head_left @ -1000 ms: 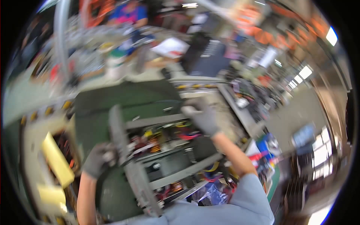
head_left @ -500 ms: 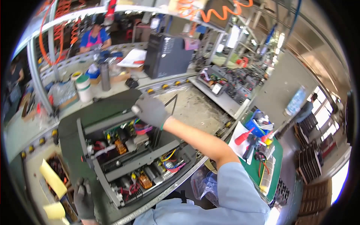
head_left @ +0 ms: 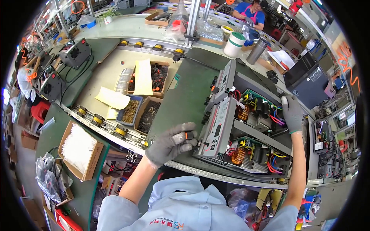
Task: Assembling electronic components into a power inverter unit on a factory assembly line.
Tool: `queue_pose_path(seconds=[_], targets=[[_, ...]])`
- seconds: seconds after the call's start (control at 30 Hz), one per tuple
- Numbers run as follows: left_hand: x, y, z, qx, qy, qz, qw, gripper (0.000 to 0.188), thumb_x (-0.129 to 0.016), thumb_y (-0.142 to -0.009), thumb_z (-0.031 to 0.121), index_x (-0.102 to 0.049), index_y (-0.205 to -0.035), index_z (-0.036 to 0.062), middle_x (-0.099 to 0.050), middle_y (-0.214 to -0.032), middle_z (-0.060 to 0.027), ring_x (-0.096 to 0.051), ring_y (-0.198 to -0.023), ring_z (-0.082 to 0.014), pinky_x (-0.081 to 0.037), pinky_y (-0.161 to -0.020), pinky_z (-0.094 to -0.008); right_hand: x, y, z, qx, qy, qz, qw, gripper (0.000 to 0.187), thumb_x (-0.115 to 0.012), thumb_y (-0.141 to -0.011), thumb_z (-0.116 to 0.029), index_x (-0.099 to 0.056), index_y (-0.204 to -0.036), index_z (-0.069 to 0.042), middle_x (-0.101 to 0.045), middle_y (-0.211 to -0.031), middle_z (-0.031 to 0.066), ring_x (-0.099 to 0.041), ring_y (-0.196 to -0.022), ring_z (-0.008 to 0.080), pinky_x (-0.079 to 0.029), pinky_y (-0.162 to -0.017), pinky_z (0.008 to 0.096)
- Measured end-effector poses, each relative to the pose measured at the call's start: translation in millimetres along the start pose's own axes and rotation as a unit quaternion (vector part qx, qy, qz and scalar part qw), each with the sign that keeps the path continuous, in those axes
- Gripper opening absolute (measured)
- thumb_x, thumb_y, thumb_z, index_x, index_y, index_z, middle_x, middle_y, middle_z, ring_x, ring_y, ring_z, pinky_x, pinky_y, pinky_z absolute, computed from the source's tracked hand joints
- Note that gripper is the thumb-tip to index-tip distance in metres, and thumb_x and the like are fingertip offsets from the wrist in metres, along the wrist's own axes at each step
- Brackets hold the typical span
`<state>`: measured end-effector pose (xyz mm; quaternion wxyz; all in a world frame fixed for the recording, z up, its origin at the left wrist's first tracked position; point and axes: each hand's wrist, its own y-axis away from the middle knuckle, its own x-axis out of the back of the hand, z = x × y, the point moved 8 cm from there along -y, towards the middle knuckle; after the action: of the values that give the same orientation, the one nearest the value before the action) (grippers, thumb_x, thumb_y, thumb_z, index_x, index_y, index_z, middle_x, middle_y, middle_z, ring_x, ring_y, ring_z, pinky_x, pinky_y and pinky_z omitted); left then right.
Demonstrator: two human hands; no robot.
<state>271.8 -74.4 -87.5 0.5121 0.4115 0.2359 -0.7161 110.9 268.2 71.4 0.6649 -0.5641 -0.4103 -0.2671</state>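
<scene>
Cardboard boxes [head_left: 156,94] hold black knobs [head_left: 158,75] and dark bits [head_left: 149,116], a blue bin [head_left: 125,123] brassy ones [head_left: 130,111], near two open grey chassis [head_left: 219,133] on green board [head_left: 175,102], copper coils [head_left: 237,156] bared, the left hand [head_left: 163,148] pinching an orange-tipped knob [head_left: 189,135], the right hand's [head_left: 293,114] grip unclear to me.

Exposure bright, fairly even across the bench [head_left: 108,73]; darker under its near edge. White pieces [head_left: 78,148] at left sit close to clipping. Nearer open grey unit [head_left: 243,150] reads crisp; background goes soft toward the far right. Strong fisheye: roller rails [head_left: 101,121] bow, corners black, glare patch at left rim.
</scene>
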Motion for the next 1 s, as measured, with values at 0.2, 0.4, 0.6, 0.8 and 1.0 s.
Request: queue_pose_path(seconds=[0.2,0.4,0.6,0.8,1.0], targets=[[1,-3,-6,-0.024,-0.066,-0.003,0.998,0.053,-0.070,-0.082,0.026,-0.049,-0.126,0.0046,-0.053,-0.104,-0.0096,-0.057,-0.093,-0.0173,-0.052,-0.077,-0.0238,4,-1,-1,0.016,-0.005,0.005,1.000,0.027,-0.049,-0.092,-0.027,-0.062,-0.094,-0.004,-0.056,-0.094,0.0165,-0.057,-0.083,0.0372,-0.045,-0.071,0.0421],[-11,-2,-6,0.024,-0.061,0.010,0.998,0.038,-0.066,-0.084,0.023,-0.053,-0.116,0.0055,-0.051,-0.096,-0.0066,-0.055,-0.091,-0.0171,-0.050,-0.078,-0.0237,3,-1,3,0.000,0.011,-0.004,1.000,0.027,-0.049,-0.092,-0.028,-0.062,-0.094,-0.004,-0.056,-0.094,0.0168,-0.057,-0.083,0.0377,-0.045,-0.072,0.0425],[12,-8,-6,0.024,0.032,-0.030,0.999,0.024,-0.064,-0.085,0.019,-0.055,-0.104,0.0073,-0.054,-0.098,-0.0062,-0.055,-0.091,-0.0176,-0.047,-0.080,-0.0292,-5,-6,-3,0.011,-0.007,-0.004,1.000,0.027,-0.049,-0.092,-0.027,-0.061,-0.095,-0.003,-0.056,-0.095,0.0180,-0.056,-0.085,0.0382,-0.045,-0.073,0.0425],[2,-9,-2,0.005,0.024,0.023,0.999,0.024,-0.062,-0.086,0.013,-0.053,-0.108,0.0084,-0.055,-0.103,-0.0076,-0.057,-0.094,-0.0206,-0.047,-0.080,-0.0282,9,-4,0,0.017,0.009,0.017,1.000,0.027,-0.050,-0.091,-0.027,-0.061,-0.095,-0.003,-0.057,-0.096,0.0202,-0.056,-0.087,0.0390,-0.044,-0.075,0.0436],[-1,-9,4,-0.083,-0.087,0.022,0.992,0.046,-0.068,-0.079,0.023,-0.053,-0.117,0.0008,-0.048,-0.103,-0.0072,-0.049,-0.090,-0.0205,-0.044,-0.080,-0.0330,-5,3,13,-0.033,-0.037,0.018,0.999,0.033,-0.050,-0.088,-0.035,-0.062,-0.087,-0.004,-0.062,-0.087,0.0184,-0.059,-0.085,0.0357,-0.046,-0.076,0.0457]])
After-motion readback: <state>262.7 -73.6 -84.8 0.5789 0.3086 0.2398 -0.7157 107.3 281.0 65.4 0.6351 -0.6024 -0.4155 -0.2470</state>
